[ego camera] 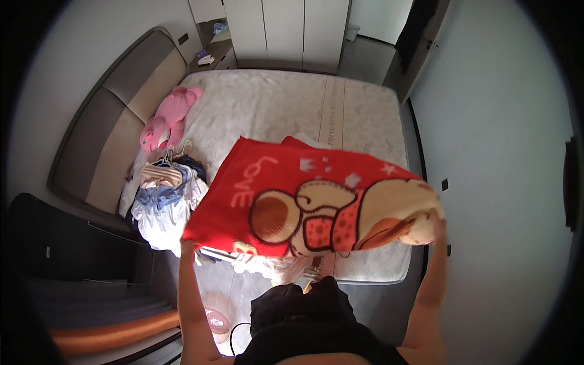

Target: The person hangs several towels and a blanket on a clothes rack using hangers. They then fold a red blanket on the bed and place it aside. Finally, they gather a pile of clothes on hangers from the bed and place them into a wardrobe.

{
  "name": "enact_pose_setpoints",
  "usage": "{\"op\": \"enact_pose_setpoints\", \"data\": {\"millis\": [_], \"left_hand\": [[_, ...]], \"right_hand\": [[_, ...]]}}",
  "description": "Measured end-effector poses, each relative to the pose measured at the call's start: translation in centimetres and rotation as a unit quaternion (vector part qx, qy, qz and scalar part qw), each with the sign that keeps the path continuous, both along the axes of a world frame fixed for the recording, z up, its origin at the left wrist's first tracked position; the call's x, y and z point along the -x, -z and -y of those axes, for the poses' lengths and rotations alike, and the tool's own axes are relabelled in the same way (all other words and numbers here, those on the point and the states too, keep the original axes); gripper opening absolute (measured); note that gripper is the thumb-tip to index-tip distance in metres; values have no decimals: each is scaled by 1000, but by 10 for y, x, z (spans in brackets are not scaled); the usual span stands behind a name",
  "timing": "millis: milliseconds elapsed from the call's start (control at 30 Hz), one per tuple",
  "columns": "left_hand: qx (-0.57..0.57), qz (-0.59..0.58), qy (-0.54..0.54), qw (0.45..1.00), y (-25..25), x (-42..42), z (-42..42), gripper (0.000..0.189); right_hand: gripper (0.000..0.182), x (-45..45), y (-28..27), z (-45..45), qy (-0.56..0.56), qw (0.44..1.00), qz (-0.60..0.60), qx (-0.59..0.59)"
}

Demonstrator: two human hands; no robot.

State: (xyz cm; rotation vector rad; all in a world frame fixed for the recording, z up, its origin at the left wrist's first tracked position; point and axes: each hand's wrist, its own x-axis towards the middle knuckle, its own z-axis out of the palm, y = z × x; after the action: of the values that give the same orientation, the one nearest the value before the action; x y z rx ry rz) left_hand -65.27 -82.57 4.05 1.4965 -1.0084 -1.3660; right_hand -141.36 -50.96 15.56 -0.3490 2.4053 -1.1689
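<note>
A red fleece blanket [219, 191] with a cartoon dog print and white lettering is stretched between my two hands above the bed. My left hand [188, 243] grips its near left corner, the fingers mostly hidden by the cloth. At the right end, my right hand [439, 223] holds the bunched edge, where the fabric folds over. Beneath and beyond the blanket lies a bare pale mattress [264, 105] with a printed band. Left of the blanket, a pile of clothes on hangers [166, 191] rests on the mattress.
A pink plush toy [171, 114] lies by the padded headboard [109, 100]. Wardrobe doors [283, 32] stand beyond the bed, an open door [417, 50] at far right. Near my legs are a pink basin [218, 325] on the floor and an orange-topped rail [118, 332].
</note>
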Motion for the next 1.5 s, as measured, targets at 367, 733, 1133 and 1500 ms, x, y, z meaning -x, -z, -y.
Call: {"op": "enact_pose_setpoints", "data": {"millis": [367,733,1133,1500], "left_hand": [[-223,422,471,742,-20,96,-55,78],[-194,641,317,672,85,71,-73,67],[305,295,336,841,104,403,50,31],[229,365,582,689,30,470,88,43]], "right_hand": [[62,-126,193,58,-246,964,-22,-101],[42,-146,205,83,-241,970,-6,-17],[26,-47,222,126,-196,950,-234,-72],[24,-46,195,193,-330,921,-125,-168]]}}
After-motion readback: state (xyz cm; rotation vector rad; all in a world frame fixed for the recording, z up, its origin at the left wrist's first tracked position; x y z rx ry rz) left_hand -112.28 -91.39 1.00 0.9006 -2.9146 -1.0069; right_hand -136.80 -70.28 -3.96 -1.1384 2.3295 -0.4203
